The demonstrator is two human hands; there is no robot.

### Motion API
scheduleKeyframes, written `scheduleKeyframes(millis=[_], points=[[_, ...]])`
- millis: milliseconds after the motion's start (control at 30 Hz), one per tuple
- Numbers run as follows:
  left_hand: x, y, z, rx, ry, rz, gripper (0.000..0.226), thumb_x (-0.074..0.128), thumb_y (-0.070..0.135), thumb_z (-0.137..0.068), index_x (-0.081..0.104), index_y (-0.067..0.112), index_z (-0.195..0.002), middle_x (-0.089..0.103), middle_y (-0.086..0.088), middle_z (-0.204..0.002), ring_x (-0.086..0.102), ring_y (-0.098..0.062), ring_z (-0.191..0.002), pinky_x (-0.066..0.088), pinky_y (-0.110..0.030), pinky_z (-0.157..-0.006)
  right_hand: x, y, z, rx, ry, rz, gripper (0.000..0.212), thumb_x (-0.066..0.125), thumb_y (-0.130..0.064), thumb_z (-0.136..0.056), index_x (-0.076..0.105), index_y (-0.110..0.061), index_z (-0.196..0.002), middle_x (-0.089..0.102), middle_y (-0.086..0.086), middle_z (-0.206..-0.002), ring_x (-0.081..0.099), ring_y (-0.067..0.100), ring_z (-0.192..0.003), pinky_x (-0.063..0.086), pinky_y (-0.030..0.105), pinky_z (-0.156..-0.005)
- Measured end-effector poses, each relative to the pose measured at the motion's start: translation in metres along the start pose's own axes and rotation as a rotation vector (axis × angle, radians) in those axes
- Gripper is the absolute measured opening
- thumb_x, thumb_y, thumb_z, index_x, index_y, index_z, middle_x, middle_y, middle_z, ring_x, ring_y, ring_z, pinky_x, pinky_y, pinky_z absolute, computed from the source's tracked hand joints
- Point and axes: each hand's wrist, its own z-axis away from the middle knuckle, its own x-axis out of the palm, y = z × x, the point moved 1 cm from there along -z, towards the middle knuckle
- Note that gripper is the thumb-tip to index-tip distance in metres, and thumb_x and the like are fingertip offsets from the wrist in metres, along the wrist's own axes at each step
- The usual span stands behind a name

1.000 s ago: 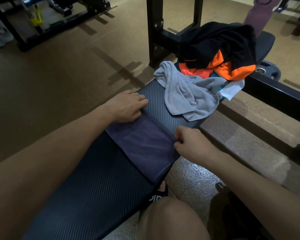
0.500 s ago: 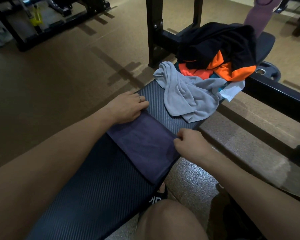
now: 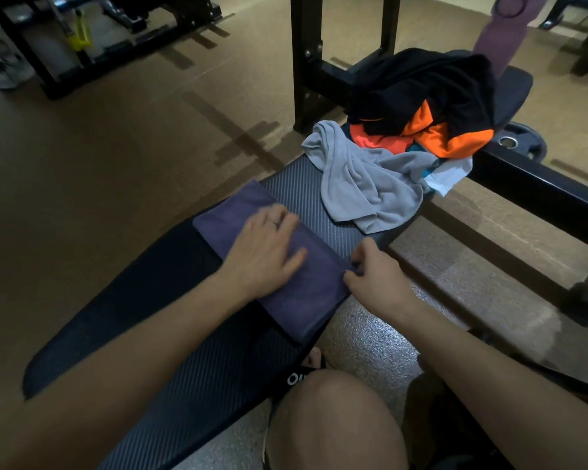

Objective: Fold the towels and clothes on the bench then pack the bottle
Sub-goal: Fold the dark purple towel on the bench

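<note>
partial white lettering, maybe "OII", on black sandal strap [image 3: 297, 377], rest cut off

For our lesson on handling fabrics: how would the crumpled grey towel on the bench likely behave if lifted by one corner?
The grey towel lies in soft folds, so it would probably hang limp. It looks thin, likely light. One edge droops over the bench, so it may slide.

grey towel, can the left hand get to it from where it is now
Probably yes. The left hand lies flat on the folded purple towel, and only bare bench lies between it and the grey towel. Nothing sits on the towel's near edge.
</note>
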Motion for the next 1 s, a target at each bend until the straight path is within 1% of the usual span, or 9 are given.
scheduleKeyframes(millis=[67, 267, 367, 467, 533, 600, 767, 867, 1000], points=[[0.004, 0.021, 0.039, 0.062, -0.092, 0.04, 0.045, 0.053, 0.053, -0.09, 0.052, 0.013, -0.11, 0.049, -0.009, -0.113, 0.048, -0.028, -0.101, 0.041, -0.042, -0.088, 0.002, 0.005, 0.005, 0.027, 0.012, -0.094, 0.022, 0.069, -0.013, -0.085, 0.048, -0.014, -0.093, 0.058, 0.003, -0.081, 0.054, 0.018, -0.072, 0.036, 0.029, -0.056], [0.019, 0.028, 0.111, -0.088, -0.158, 0.05, 0.065, 0.043, 0.06, -0.098, 0.048, 0.012, -0.141, 0.036, -0.016, -0.152, 0.034, -0.033, -0.141, 0.029, -0.046, -0.119, 0.019, 0.014, 0.02, 0.023, -0.095, -0.199, 0.026, 0.068, -0.012, -0.08, 0.046, -0.023, -0.086, 0.056, 0.005, -0.075, 0.06, 0.029, -0.069, 0.055, 0.043, -0.065], [0.017, 0.039, 0.131, -0.077, -0.169, 0.06, 0.083, 0.036, 0.074, -0.093, 0.045, 0.011, -0.147, 0.031, -0.017, -0.157, 0.028, -0.032, -0.147, 0.024, -0.048, -0.121, 0.014, 0.008, 0.032, -0.239, -0.044, 0.11, 0.028, 0.064, -0.026, -0.082, 0.05, -0.025, -0.107, 0.047, 0.002, -0.098, 0.057, 0.031, -0.083, 0.051, 0.038, -0.07], [0.023, 0.048, 0.144, -0.041, -0.226, 0.013, 0.098, 0.022, 0.083, -0.088, 0.036, 0.013, -0.155, 0.02, -0.017, -0.164, 0.016, -0.031, -0.153, 0.02, -0.047, -0.123, 0.006, -0.002, 0.043, -0.643, -0.093, 0.415, 0.064, 0.06, -0.038, -0.073, 0.048, -0.029, -0.135, 0.043, 0.008, -0.134, 0.051, 0.031, -0.117, 0.048, 0.042, -0.095], [0.028, 0.049, 0.148, -0.045, -0.216, -0.007, 0.092, 0.024, 0.079, -0.091, 0.023, 0.017, -0.16, 0.007, -0.014, -0.168, 0.003, -0.028, -0.156, 0.013, -0.044, -0.124, 0.005, -0.003, 0.04, -0.796, -0.242, 0.686, 0.084, 0.065, -0.036, -0.067, 0.039, -0.032, -0.147, 0.033, 0.007, -0.155, 0.033, 0.028, -0.141, 0.032, 0.044, -0.116], [0.03, 0.05, 0.151, -0.055, -0.215, -0.008, 0.09, 0.032, 0.075, -0.093, 0.013, 0.021, -0.162, -0.002, -0.011, -0.168, -0.004, -0.025, -0.156, 0.006, -0.041, -0.124, 0.007, 0.0, 0.034, -0.853, -0.323, 0.864, 0.095, 0.074, -0.028, -0.067, 0.033, -0.031, -0.152, 0.028, 0.005, -0.161, 0.026, 0.028, -0.148, 0.018, 0.046, -0.123], [0.028, 0.056, 0.153, -0.087, -0.149, -0.026, 0.083, 0.042, 0.068, -0.091, 0.035, 0.016, -0.156, 0.023, -0.016, -0.165, 0.022, -0.029, -0.153, 0.021, -0.042, -0.121, 0.008, 0.004, 0.021, -0.956, -0.275, 0.924, 0.095, 0.089, -0.024, -0.055, 0.052, -0.024, -0.143, 0.053, 0.004, -0.148, 0.053, 0.026, -0.132, 0.045, 0.042, -0.105], [0.034, 0.062, 0.159, -0.131, -0.078, -0.041, 0.076, 0.046, 0.064, -0.09, 0.051, 0.011, -0.145, 0.038, -0.018, -0.158, 0.037, -0.03, -0.146, 0.03, -0.042, -0.12, 0.006, 0.006, 0.017, -0.996, -0.253, 0.867, 0.081, 0.085, -0.02, -0.061, 0.059, -0.024, -0.137, 0.056, 0.001, -0.145, 0.056, 0.022, -0.129, 0.044, 0.041, -0.105], [0.032, 0.069, 0.158, -0.141, 0.075, 0.019, 0.065, 0.054, 0.06, -0.085, 0.066, 0.009, -0.123, 0.061, -0.013, -0.137, 0.058, -0.029, -0.125, 0.037, -0.039, -0.11, 0.0, 0.003, 0.015, -0.946, -0.186, 0.581, 0.046, 0.062, -0.015, -0.075, 0.071, -0.022, -0.12, 0.067, -0.003, -0.131, 0.062, 0.017, -0.122, 0.039, 0.042, -0.107]])
